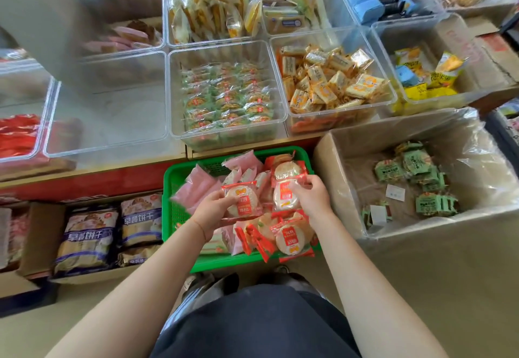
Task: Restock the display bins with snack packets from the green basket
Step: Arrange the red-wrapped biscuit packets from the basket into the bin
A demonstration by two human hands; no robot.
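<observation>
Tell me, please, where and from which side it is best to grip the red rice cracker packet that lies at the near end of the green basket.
Probably pinch the rice cracker packet across its flat round middle, coming from above. It lies face up on top of the pile in the green basket, so its upper face is free.

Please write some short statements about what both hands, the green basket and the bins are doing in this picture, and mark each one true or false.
1. The left hand holds a red-edged rice cracker packet. True.
2. The right hand is resting inside the cardboard box. False: it grips a packet over the green basket.
3. The green basket is empty. False: it holds red and pink packets.
4. The clear bin left of the green-wrapped packets' bin appears empty. True.
</observation>
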